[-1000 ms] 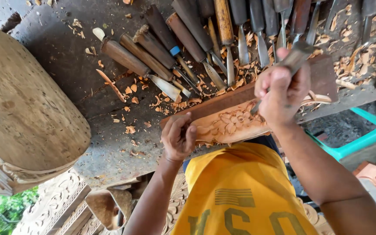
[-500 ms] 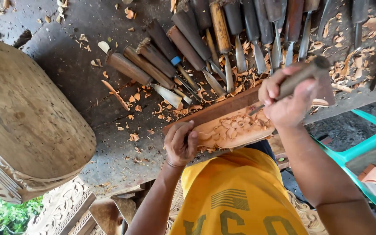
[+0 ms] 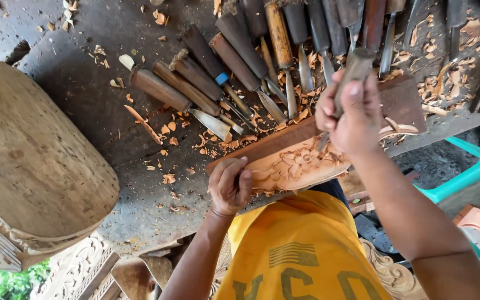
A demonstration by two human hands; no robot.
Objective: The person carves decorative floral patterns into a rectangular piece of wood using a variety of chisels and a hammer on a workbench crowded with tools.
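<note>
The carved wooden panel [image 3: 293, 164] lies across the near edge of the counter [image 3: 101, 111], a little right of the frame's centre, its floral relief facing up. I judge it stiff and fairly light for its length, dry and not slippery, but fragile along the thin raised petals, so I would take hold of it by the plain uncarved rim or the dark back edge rather than across the relief. My left hand [image 3: 230, 186] rests at its lower-left end, the grip curled loosely with fingertips on the rim, steadying it. My right hand [image 3: 351, 114] is above the panel's right half, its grip pressed together around the dark handle of a chisel [image 3: 346, 83], whose blade slants down toward the carving; the tip itself is hidden behind the hand. Just beyond the panel, in the upper middle of the frame, a row of chisels [image 3: 234, 66] with brown wooden handles lies fanned out, blades pointing toward the panel and close enough to be knocked. Pale wood shavings [image 3: 168, 139] are scattered over the dark counter and around the blades. At the left of the frame a large rounded wooden slab [image 3: 29, 166] stands well apart. At the lower right a teal plastic stool [image 3: 468, 175] shows below the counter, and my yellow shirt [image 3: 301, 250] fills the bottom centre.
</note>
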